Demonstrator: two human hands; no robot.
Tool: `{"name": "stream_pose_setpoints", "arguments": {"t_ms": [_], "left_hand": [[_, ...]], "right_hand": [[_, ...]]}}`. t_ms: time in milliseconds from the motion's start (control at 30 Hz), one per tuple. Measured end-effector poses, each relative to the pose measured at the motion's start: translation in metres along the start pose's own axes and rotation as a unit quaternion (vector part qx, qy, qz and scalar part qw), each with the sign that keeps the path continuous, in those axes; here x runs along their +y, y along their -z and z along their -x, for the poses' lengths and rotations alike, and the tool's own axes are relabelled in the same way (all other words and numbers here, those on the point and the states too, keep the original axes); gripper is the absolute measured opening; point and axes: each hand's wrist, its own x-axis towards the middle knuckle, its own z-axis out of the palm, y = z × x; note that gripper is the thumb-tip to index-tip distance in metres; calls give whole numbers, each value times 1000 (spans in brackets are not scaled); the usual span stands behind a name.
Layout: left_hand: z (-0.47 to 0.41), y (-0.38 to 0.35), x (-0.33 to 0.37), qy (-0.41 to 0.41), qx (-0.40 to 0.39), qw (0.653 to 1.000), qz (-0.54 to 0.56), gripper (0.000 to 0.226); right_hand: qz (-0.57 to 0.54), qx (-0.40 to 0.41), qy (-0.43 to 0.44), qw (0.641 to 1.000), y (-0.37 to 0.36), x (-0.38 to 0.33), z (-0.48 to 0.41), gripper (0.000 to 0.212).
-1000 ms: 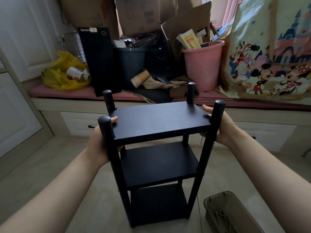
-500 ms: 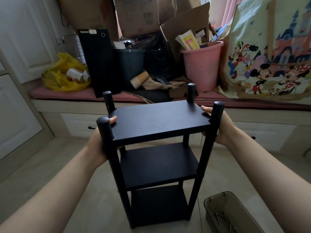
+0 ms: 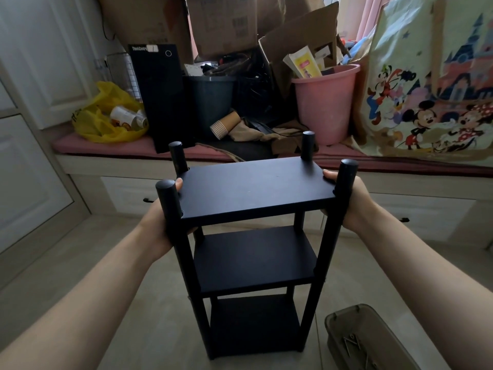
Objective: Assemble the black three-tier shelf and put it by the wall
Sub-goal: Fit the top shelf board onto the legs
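Shelf [image 3: 253,190]: black, three tiers, four round posts, fully put together, upright in mid-frame over the tiled floor [image 3: 80,263]. Can't tell if its feet touch the floor or hang just above it. Post tops stick up past the top board.

Left hand [image 3: 157,222] grips the left short edge of the top board, thumb on top just behind the near-left post, fingers curled under. Right hand [image 3: 354,204] grips the right short edge the same way, thumb tip on the board, palm behind the near-right post. Both arms stretched forward.

Shelf sits in front of a low bench [image 3: 80,161] with a pink cushion and drawers, near it but not touching. Wall not reached; white cabinet doors on the left.

On the bench, left to right: yellow bag [image 3: 106,121] with cans in it, black PC tower [image 3: 162,97] standing on end, dark bin [image 3: 210,102], paper cup [image 3: 224,125] on its side, pink bucket [image 3: 324,108] stuffed with paper, big cartoon bag [image 3: 432,89]. Cardboard boxes [image 3: 221,22] stacked behind.

Lower right on the floor: clear plastic box [image 3: 365,340] with small metal parts inside, just beside the shelf's base.
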Motion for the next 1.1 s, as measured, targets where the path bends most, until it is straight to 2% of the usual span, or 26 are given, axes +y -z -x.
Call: {"name": "stream_pose_setpoints", "arguments": {"t_ms": [133, 267, 367, 433, 533, 633, 700, 733, 800, 900, 1100], "left_hand": [[1, 6, 3, -33, -3, 999, -35, 39], [-2, 12, 4, -53, 76, 993, -68, 38], [-5, 11, 3, -62, 115, 986, -100, 42], [-6, 12, 1, -63, 123, 985, -99, 37], [-9, 12, -4, -58, 132, 978, -151, 20], [-9, 4, -16, -20, 194, 960, -202, 37], [-6, -7, -24, 1, 226, 959, -172, 31], [-3, -15, -29, 15, 209, 967, -145, 21], [2, -34, -35, 61, 114, 990, -60, 13], [6, -64, -39, 96, -2, 994, 53, 32], [6, -101, -41, 85, -61, 973, 207, 36]], "right_hand": [[-40, 13, 18, 999, -8, 3, 3, 24], [-65, 64, 46, 995, -18, 10, 0, 19], [-64, 86, 85, 991, -23, 17, 1, 32], [-77, 96, 104, 987, -26, 21, 3, 43], [-76, 120, 118, 983, -30, 28, 5, 28], [-66, 133, 119, 982, -34, 33, 5, 16], [-63, 138, 119, 981, -37, 35, 8, 10], [-63, 142, 119, 981, -38, 36, 9, 6], [-60, 150, 118, 980, -41, 40, 11, 6], [-65, 151, 113, 980, -48, 47, 16, 10], [-48, 156, 107, 981, -51, 57, 19, 13]]}}
